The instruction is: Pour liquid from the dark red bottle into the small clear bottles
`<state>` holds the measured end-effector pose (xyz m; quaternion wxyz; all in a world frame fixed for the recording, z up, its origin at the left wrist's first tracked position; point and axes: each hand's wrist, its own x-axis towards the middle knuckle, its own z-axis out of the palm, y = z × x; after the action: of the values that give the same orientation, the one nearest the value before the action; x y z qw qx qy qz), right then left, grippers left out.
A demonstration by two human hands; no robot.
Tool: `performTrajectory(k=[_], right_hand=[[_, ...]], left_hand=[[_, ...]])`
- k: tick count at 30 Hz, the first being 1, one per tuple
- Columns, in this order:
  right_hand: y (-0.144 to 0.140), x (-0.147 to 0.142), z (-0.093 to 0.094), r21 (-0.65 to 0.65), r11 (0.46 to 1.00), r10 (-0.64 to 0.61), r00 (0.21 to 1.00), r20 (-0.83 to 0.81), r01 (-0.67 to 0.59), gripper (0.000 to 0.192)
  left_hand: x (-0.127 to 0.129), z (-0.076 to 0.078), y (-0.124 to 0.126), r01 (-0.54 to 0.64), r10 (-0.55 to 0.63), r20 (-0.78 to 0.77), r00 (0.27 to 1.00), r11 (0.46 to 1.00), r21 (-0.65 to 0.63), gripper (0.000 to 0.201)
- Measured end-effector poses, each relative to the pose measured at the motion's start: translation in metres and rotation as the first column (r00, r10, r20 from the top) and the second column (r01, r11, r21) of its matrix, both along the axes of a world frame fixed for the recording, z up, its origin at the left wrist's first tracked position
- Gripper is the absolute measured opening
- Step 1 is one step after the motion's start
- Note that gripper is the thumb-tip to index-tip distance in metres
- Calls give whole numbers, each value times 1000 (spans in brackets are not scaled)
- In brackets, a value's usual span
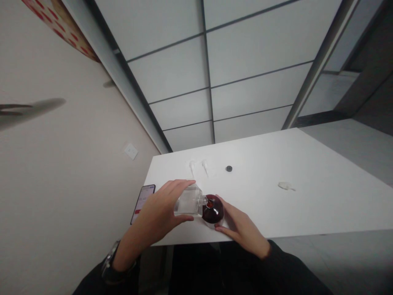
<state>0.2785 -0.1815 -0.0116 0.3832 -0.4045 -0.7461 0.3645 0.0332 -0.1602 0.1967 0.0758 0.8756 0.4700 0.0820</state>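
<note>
Clutter on the white counter [307, 196] is sparse: a phone [143, 203] with a lit screen lies at the left edge, just beside the left wrist; two small clear plastic pieces [198, 167] lie farther back near the middle, a small dark cap [229, 168] sits to their right, and a crumpled pale scrap [285, 186] lies well apart on the right. None of these stands between the hands. Left hand [162, 213] comes in from the lower left, a watch [115, 262] on its wrist, fingers arched over and thumb under a clear square bottle [188, 201]; its grip is closed around the bottle, which is tipped on its side with the neck meeting the top of a round dark-red vessel [213, 209]. That vessel stands on the counter near the front edge. Right hand [242, 227], in a dark sleeve, cups the vessel's right side with loosely curled fingers touching it
</note>
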Motion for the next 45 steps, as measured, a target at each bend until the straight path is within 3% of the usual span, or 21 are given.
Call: performTrajectory(k=[29, 45], right_hand=[[0, 0, 7, -22, 1000, 17, 1000, 2, -17, 85], [0, 0, 9, 3, 1000, 3, 1000, -3, -3, 84]], left_hand=[[0, 14, 0, -7, 2, -102, 995, 999, -41, 84], [-3, 18, 1, 26, -25, -121, 992, 1000, 5, 77]])
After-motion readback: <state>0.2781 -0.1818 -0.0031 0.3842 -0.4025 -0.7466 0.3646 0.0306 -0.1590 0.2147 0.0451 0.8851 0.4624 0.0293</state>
